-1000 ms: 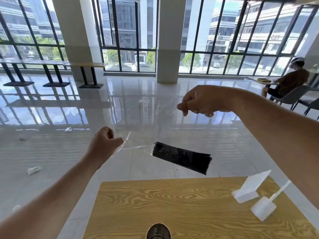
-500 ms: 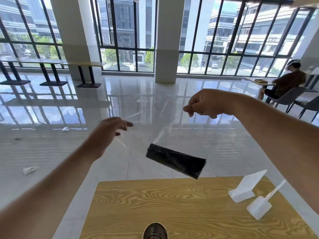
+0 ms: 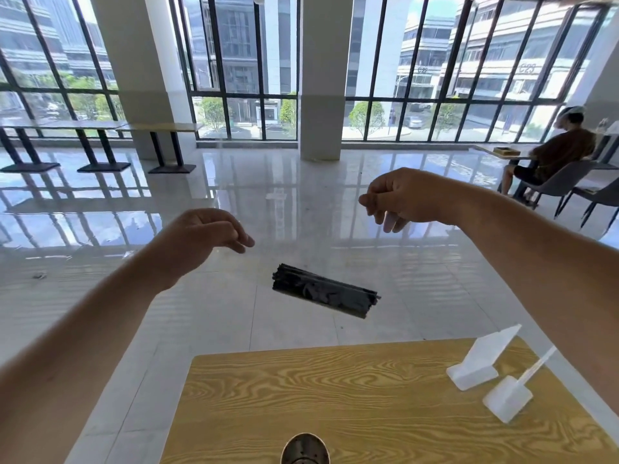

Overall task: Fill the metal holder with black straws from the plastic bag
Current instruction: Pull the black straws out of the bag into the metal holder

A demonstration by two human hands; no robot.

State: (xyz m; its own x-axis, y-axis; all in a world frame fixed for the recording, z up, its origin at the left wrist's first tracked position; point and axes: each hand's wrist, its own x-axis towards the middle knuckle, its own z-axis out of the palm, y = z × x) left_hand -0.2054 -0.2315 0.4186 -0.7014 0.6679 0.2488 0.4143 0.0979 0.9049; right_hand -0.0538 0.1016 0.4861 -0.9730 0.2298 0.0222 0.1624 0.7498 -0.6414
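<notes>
right hand [image 3: 400, 199] pinches plastic bag [image 3: 338, 259] (film barely visible); left hand [image 3: 207, 237] bunched, grip unclear. black straws [image 3: 325, 295] hang askew: open the mouth, tip over metal holder [image 3: 304, 451].

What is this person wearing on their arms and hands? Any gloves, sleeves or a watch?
Nothing that shows. The left hand and right hand are bare, with no gloves and no ring that I can make out. The left forearm and right forearm are uncovered as far as the picture reaches: no sleeve edge, watch or wristband is in view.
</notes>
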